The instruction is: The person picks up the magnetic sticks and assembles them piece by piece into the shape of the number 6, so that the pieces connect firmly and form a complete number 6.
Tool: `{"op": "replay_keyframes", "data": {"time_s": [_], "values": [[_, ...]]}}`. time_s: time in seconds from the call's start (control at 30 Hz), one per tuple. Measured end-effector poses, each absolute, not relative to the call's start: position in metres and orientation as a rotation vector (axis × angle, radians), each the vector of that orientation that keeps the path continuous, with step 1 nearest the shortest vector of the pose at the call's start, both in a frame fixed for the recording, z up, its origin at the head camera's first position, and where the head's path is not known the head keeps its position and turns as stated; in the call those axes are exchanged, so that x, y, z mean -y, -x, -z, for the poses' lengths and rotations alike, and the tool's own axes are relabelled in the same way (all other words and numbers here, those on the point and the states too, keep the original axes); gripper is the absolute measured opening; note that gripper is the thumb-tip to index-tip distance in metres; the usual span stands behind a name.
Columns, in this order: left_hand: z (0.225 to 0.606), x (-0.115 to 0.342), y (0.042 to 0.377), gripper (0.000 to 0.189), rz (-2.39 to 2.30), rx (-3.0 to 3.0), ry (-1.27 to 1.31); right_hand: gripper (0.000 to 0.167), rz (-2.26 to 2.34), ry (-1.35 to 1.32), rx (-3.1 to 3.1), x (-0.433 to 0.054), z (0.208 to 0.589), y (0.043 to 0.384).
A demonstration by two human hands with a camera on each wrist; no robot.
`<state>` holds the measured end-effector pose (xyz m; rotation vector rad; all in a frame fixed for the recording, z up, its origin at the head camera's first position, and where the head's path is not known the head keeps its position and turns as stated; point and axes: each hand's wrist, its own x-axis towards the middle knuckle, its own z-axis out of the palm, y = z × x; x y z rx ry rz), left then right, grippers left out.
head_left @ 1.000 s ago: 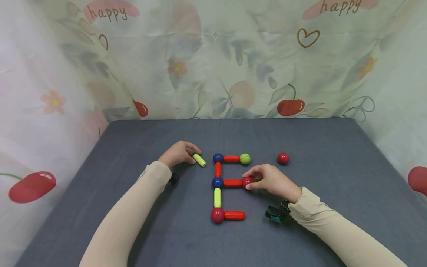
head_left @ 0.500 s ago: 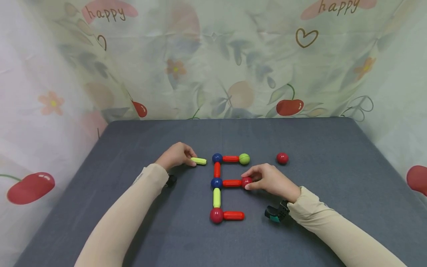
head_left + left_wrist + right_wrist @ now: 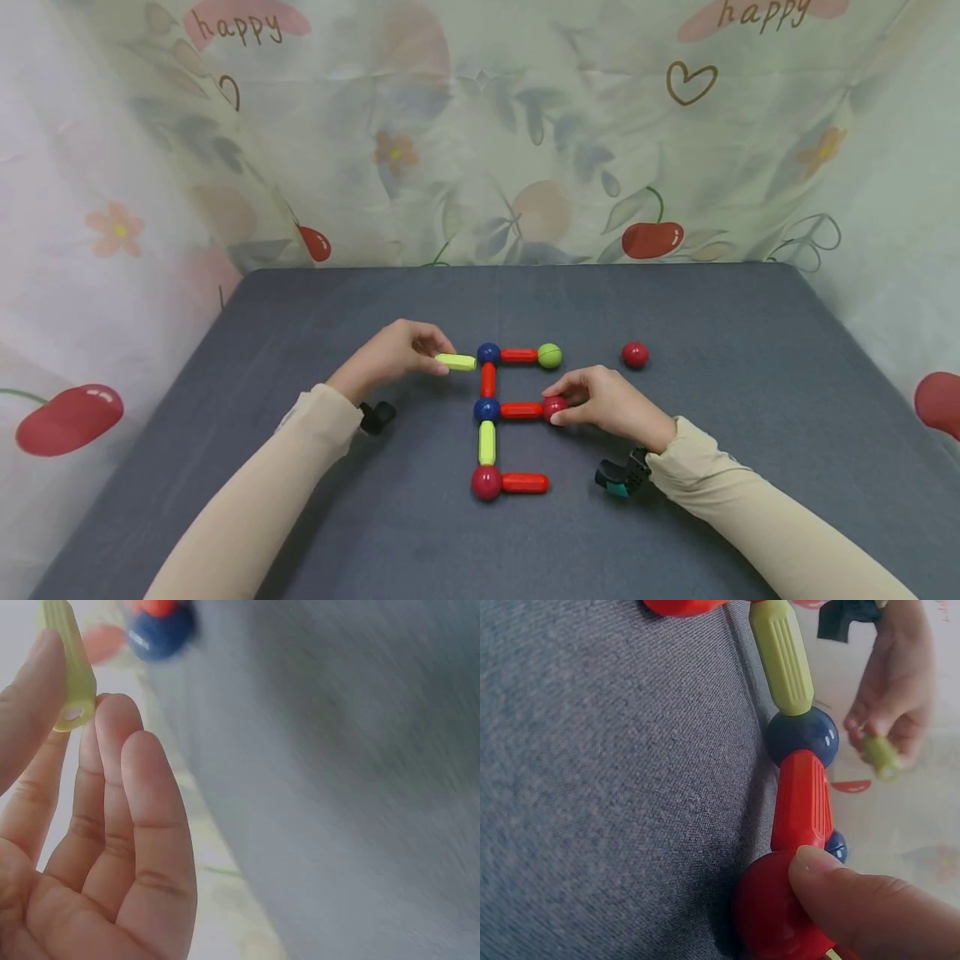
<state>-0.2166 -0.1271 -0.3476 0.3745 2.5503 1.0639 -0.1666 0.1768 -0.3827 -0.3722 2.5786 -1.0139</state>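
My left hand pinches a yellow-green rod with a hole in its end, between thumb and fingertips. The rod's far end is close beside the upper blue ball, part of a ball-and-rod figure. My right hand pinches a red ball at the end of the middle red rod. That rod joins the lower blue ball. A yellow-green rod runs from there to a red ball nearer me. In the right wrist view only the right thumb shows.
A loose red ball lies at the right on the dark grey table. The figure's top arm ends in a green ball, its bottom arm in a red rod. A patterned curtain hangs behind.
My left hand has taken hold of the yellow-green rod, turned it level, and moved it right toward the upper blue ball. My right hand stays on the red ball.
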Motion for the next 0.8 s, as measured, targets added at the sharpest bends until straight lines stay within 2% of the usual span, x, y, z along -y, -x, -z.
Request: {"op": "replay_keyframes", "data": {"time_s": [0.2,0.5,0.8], "values": [[0.336,0.097,0.191,0.017,-1.046,-2.521,-0.467,0.035,1.019,0.363,-2.573,-0.176,0.381,0.167],[0.347,0.050,0.154,0.015,-1.020,-2.472,-0.653,0.035,1.043,0.427,-2.563,-0.178,0.383,0.168],[0.366,0.029,0.145,0.015,-0.821,-2.481,-0.752,0.033,1.057,0.453,-2.568,-0.180,0.383,0.166]]}}
